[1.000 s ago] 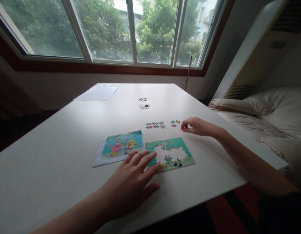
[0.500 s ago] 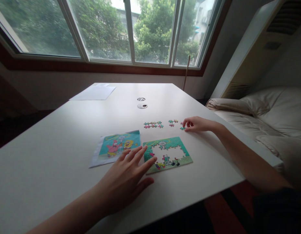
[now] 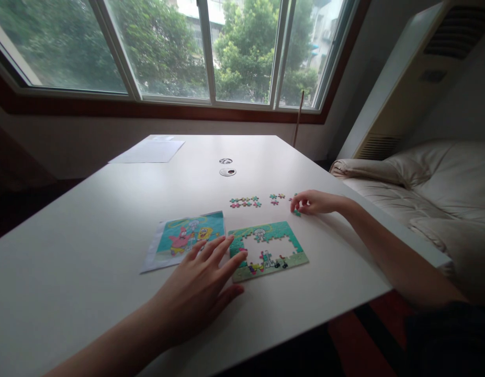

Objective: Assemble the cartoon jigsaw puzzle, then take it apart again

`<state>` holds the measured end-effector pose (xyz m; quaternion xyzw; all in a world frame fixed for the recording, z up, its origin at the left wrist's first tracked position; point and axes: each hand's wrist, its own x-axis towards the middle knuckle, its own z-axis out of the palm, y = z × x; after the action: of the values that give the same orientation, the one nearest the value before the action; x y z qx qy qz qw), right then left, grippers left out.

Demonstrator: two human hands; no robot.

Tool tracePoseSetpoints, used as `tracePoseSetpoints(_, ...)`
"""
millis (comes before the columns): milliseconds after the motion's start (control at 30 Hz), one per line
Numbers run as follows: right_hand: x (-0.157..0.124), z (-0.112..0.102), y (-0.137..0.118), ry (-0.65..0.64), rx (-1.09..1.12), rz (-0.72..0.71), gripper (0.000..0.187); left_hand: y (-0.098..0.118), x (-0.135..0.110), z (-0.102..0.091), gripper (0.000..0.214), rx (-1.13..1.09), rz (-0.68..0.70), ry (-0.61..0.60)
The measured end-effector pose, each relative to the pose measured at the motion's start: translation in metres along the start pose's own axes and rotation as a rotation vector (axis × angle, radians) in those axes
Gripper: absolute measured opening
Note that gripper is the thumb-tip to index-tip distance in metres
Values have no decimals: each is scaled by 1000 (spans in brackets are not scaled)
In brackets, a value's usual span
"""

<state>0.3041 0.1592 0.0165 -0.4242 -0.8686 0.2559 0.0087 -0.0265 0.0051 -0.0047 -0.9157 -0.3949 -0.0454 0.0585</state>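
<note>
My left hand (image 3: 203,277) lies with spread fingers over the left edge of a partly filled jigsaw puzzle (image 3: 299,257). A white gap fills the puzzle's middle, ringed by joined pieces with cartoon figures. Beneath and beyond the same hand is a printed reference picture (image 3: 179,240) on a white sheet. Past the puzzle's far right corner, my right hand (image 3: 311,201) has its fingers curled down onto a green puzzle piece (image 3: 297,213), which shows partly under the fingertips. Other loose puzzle pieces (image 3: 273,197) lie just left of it, some partly covered by the fingers.
Two rows of loose puzzle pieces (image 3: 245,202) sit beyond the board on the white table (image 3: 89,225). Farther back are round cable-hole covers (image 3: 227,172) and a sheet of paper (image 3: 148,151). A pale sofa (image 3: 383,188) stands to the right, windows at the back.
The green piece under my right fingertips has slid slightly toward me, and the fingers have closed in on it. My left hand stays on the puzzle. The view has shifted a little.
</note>
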Motion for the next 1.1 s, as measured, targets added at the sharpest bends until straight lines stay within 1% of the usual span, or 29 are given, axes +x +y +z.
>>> tracePoseSetpoints(267,-3,-4,2,53,-1,58,27,-2,-2,2,45,11,13,17)
tracePoseSetpoints(367,-5,-6,4,37,-5,67,28,-2,-1,3,45,19,1,16)
tracePoseSetpoints(467,-6,-7,6,4,1,69,34,-2,-1,3,45,23,-15,14)
tracePoseSetpoints(700,-5,-7,11,-39,36,86,43,-2,-1,3,44,-2,2,38)
tracePoseSetpoints(867,0,-2,8,-40,61,81,38,-2,-1,2,41,-27,14,31)
tracePoseSetpoints(967,2,2,2,-41,51,62,34,-2,0,2,40,-32,14,29)
tracePoseSetpoints(1100,3,6,-7,-24,11,73,31,-2,-1,3,40,-26,13,23)
